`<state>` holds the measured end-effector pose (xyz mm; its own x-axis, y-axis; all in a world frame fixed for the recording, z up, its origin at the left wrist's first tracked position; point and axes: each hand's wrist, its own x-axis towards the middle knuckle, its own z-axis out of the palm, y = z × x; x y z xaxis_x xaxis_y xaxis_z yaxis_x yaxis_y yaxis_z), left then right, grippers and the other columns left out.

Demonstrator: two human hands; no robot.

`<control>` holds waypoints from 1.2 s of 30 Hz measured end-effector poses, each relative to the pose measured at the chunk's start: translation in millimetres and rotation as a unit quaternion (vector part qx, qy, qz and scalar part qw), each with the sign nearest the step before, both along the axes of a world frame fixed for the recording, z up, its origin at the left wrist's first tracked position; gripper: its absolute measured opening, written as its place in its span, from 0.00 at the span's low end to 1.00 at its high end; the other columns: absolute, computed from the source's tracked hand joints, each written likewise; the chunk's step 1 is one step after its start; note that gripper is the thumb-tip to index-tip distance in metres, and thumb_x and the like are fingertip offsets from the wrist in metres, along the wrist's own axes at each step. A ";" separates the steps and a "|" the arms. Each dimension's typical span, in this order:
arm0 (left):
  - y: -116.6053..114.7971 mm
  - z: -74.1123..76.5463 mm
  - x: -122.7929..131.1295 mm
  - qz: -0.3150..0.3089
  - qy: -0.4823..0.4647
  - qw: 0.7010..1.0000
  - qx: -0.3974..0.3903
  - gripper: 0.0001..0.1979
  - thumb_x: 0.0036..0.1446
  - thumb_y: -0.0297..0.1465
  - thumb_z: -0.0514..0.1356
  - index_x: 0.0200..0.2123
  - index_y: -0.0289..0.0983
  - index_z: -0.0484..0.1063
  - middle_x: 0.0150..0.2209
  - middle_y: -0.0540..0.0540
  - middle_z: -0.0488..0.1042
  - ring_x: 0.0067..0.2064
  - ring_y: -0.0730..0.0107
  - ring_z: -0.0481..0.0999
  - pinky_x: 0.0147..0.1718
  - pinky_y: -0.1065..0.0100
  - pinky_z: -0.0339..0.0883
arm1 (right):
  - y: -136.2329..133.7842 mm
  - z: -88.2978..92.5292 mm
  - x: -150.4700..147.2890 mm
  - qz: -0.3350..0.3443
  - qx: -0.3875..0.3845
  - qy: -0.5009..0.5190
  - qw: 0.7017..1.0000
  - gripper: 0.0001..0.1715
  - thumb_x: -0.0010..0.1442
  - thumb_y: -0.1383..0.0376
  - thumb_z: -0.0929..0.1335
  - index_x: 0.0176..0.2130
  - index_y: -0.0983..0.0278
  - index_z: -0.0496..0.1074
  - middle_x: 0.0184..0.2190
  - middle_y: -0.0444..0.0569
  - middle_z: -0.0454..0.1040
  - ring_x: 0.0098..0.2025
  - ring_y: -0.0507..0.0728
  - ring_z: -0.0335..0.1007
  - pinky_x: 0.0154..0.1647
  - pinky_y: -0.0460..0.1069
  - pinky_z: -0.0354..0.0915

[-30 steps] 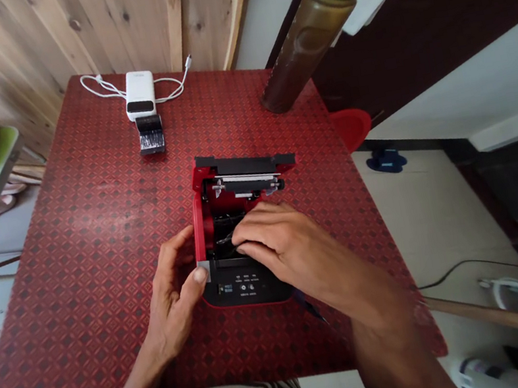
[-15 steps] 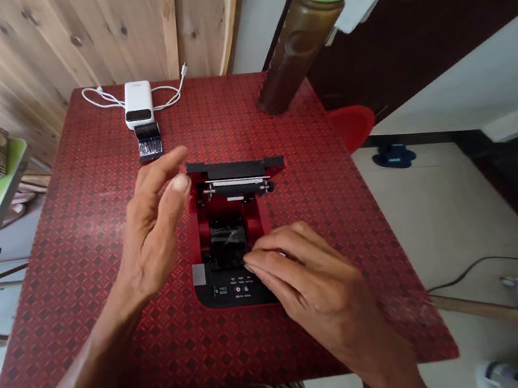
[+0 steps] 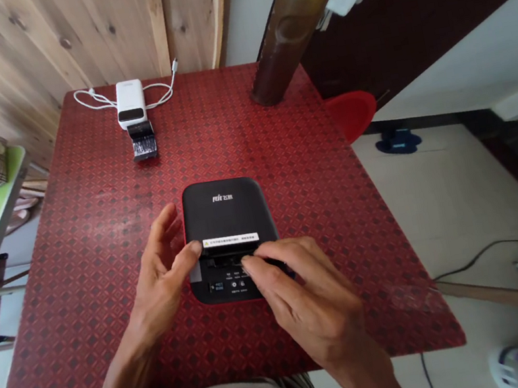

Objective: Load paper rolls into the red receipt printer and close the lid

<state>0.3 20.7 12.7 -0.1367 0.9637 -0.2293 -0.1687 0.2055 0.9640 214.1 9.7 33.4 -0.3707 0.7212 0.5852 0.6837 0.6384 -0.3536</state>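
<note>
A small label printer (image 3: 225,216) with a black lid and red sides lies on the table in front of me. Its lid is down, though a dark gap shows along the front edge below the white warning sticker (image 3: 230,240). My left hand (image 3: 160,271) is at the printer's left side, fingers apart, its thumb on the lid's front left corner. My right hand (image 3: 305,286) pinches the end of a black strip (image 3: 223,262) at the gap, just above the button panel (image 3: 235,284). Its fingers hide most of the strip and the printer's right front corner.
Towards the back of the red patterned table (image 3: 96,156) are a white power bank (image 3: 130,99) with its cable and a small black roll (image 3: 143,141). A tall brown bottle (image 3: 284,39) with a green cap stands at the back right. A red stool (image 3: 355,115) is beyond the right edge.
The printer's lid was raised, showing the black roll inside, and is now down over it. My left hand has come down with the lid. My right hand stays pinched at the front.
</note>
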 end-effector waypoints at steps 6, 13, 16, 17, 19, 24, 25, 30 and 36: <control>-6.5 -3.3 3.9 -0.013 -0.031 0.999 -0.018 0.33 0.69 0.43 0.72 0.73 0.44 0.73 0.77 0.39 0.72 0.81 0.44 0.66 0.79 0.43 0.60 | -0.9 1.5 -0.5 -0.038 0.003 -0.021 0.999 0.12 0.71 0.76 0.75 0.50 0.61 0.80 0.54 0.58 0.87 0.56 0.65 0.85 0.57 0.60 0.80; -8.0 -1.1 3.9 -0.018 -0.010 1.000 -0.008 0.31 0.70 0.43 0.72 0.72 0.46 0.74 0.76 0.41 0.74 0.79 0.44 0.70 0.77 0.46 0.67 | 0.2 -2.6 -1.6 -0.025 -0.055 0.007 0.998 0.21 0.76 0.73 0.72 0.64 0.63 0.74 0.52 0.53 0.90 0.57 0.62 0.88 0.63 0.58 0.80; -7.6 -1.0 3.8 -0.017 0.001 1.000 -0.009 0.31 0.70 0.44 0.72 0.72 0.46 0.74 0.75 0.41 0.75 0.76 0.43 0.75 0.73 0.47 0.72 | 0.0 -2.7 -2.7 -0.030 -0.067 0.021 0.997 0.22 0.75 0.72 0.73 0.65 0.63 0.74 0.53 0.54 0.90 0.58 0.62 0.88 0.63 0.58 0.81; -7.3 -1.4 3.5 -0.016 0.004 1.000 -0.008 0.32 0.70 0.45 0.72 0.72 0.47 0.74 0.75 0.41 0.75 0.74 0.43 0.76 0.71 0.47 0.74 | 0.0 -2.7 -2.9 -0.031 -0.069 0.025 0.997 0.22 0.75 0.73 0.73 0.65 0.63 0.74 0.54 0.54 0.90 0.58 0.62 0.88 0.63 0.58 0.81; -7.2 -3.0 2.7 -0.015 0.009 1.000 -0.013 0.33 0.70 0.46 0.72 0.73 0.47 0.73 0.75 0.41 0.75 0.73 0.43 0.78 0.70 0.47 0.76 | -0.3 -2.6 -2.7 -0.024 -0.072 0.030 0.997 0.23 0.75 0.73 0.73 0.65 0.63 0.74 0.54 0.55 0.90 0.59 0.63 0.87 0.64 0.58 0.81; -17.9 -7.8 -2.1 -0.010 -0.003 1.000 -0.021 0.30 0.72 0.45 0.70 0.73 0.49 0.75 0.75 0.43 0.75 0.75 0.42 0.74 0.74 0.43 0.70 | -7.6 -7.2 2.2 -0.019 -0.067 0.074 0.995 0.25 0.73 0.75 0.73 0.66 0.65 0.75 0.57 0.57 0.88 0.63 0.63 0.84 0.65 0.59 0.81; -21.9 -8.4 -3.6 -0.014 -0.011 1.000 -0.020 0.29 0.73 0.44 0.69 0.73 0.49 0.75 0.76 0.44 0.74 0.77 0.41 0.72 0.75 0.43 0.68 | -10.4 -9.5 3.6 -0.032 -0.058 0.089 0.994 0.25 0.72 0.76 0.73 0.65 0.65 0.76 0.57 0.58 0.88 0.62 0.63 0.84 0.65 0.59 0.81; -35.7 -8.3 -10.1 -0.034 -0.026 0.999 -0.026 0.28 0.72 0.39 0.70 0.73 0.53 0.75 0.76 0.46 0.73 0.77 0.42 0.72 0.70 0.48 0.74 | -24.1 -22.3 10.0 -0.090 -0.054 0.136 0.985 0.28 0.71 0.74 0.75 0.66 0.62 0.76 0.56 0.56 0.86 0.58 0.64 0.85 0.60 0.61 0.83; -32.4 -5.7 -10.2 -0.027 -0.023 0.999 -0.028 0.27 0.70 0.38 0.71 0.70 0.53 0.78 0.75 0.46 0.75 0.72 0.43 0.78 0.62 0.52 0.81 | -29.4 -27.0 9.0 -0.097 -0.082 0.130 0.983 0.32 0.73 0.68 0.75 0.72 0.59 0.72 0.59 0.58 0.84 0.58 0.66 0.85 0.57 0.63 0.85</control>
